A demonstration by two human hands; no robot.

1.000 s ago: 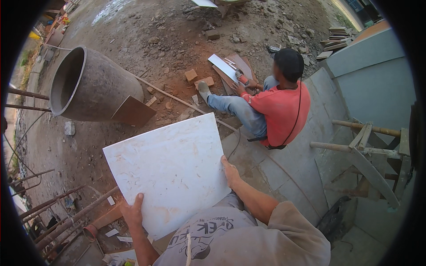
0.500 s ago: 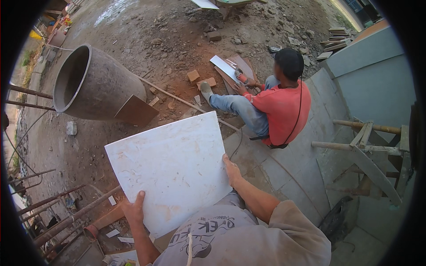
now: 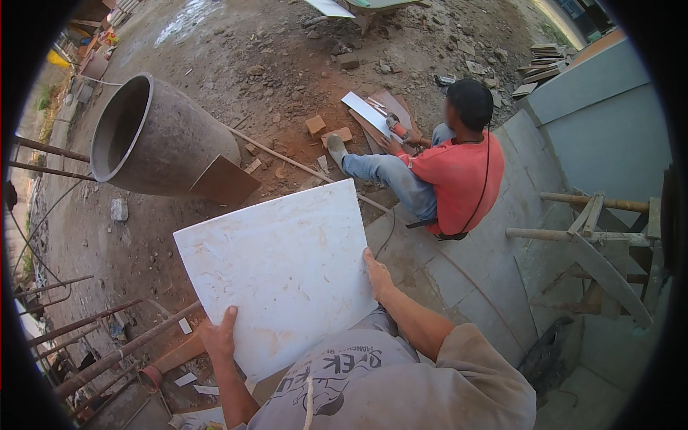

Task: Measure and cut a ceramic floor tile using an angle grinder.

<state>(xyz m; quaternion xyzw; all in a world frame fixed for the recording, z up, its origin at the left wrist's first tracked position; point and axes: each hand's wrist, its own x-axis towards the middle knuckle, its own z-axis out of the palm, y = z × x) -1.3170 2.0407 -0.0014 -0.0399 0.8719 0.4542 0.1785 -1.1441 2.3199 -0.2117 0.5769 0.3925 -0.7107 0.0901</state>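
A large white square tile [image 3: 279, 272], smeared with brownish dirt, lies tilted in front of my body, its near edge close to my grey shirt. My left hand [image 3: 218, 335] grips its left edge, thumb on top and the other fingers hidden beneath. On the right edge, my right hand [image 3: 378, 276] holds it the same way. Beyond the tile, a crouching person in a red top [image 3: 462, 179] holds a red angle grinder [image 3: 396, 127] at a narrow white tile strip [image 3: 363, 111], which rests on brown boards.
A big grey concrete cylinder [image 3: 179, 143] lies at the left, a brown tile [image 3: 226, 180] leaning on it. A long pole [image 3: 287, 154] crosses the ground ahead. Metal bars [image 3: 129, 351] stand at lower left, wooden trestles [image 3: 595, 229] at right. Brick pieces [image 3: 337, 135] lie near the person's foot.
The whole view has shifted slightly to the right and down in the picture. Both my hands keep their hold on the white tile.
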